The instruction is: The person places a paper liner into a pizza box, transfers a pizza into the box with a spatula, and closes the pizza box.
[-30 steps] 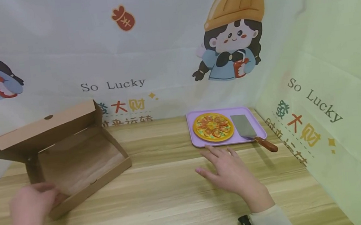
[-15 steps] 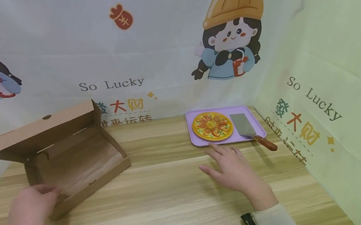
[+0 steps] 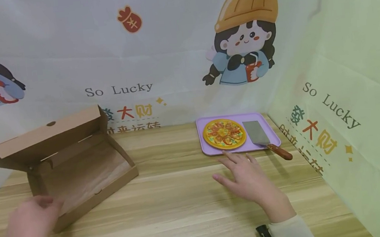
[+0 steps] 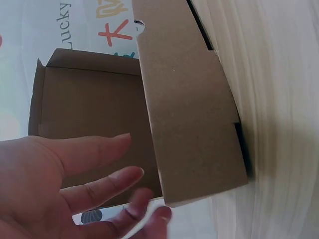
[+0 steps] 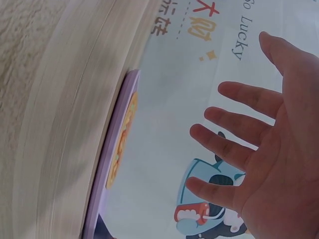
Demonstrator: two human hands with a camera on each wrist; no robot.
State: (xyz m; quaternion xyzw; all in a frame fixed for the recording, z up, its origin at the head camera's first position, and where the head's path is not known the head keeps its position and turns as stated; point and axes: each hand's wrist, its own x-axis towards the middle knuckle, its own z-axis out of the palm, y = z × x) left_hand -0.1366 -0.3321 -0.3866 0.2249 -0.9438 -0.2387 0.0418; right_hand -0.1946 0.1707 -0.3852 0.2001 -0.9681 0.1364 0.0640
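Note:
An open cardboard box (image 3: 89, 177) sits on the left of the wooden table, its lid (image 3: 48, 132) raised toward the back. My left hand (image 3: 32, 225) is at the near left corner of the box, fingertips overlapping it in the head view. From the left wrist, the hand (image 4: 75, 184) shows spread, loosely bent fingers and nothing in them. My right hand (image 3: 250, 177) hovers palm down with fingers apart, just in front of a lilac tray (image 3: 206, 150). On that tray lie a round toy pizza (image 3: 224, 134) and a spatula (image 3: 256, 132).
The spatula's brown wooden handle (image 3: 280, 151) sticks out over the tray's front right edge. A printed cloth backdrop (image 3: 170, 59) hangs behind the table (image 3: 158, 220), and another cloth side (image 3: 363, 98) closes in the right.
My left hand has shifted slightly left and down at the box corner. My right hand has drifted a little to the right. The box, tray, pizza and spatula stay in place.

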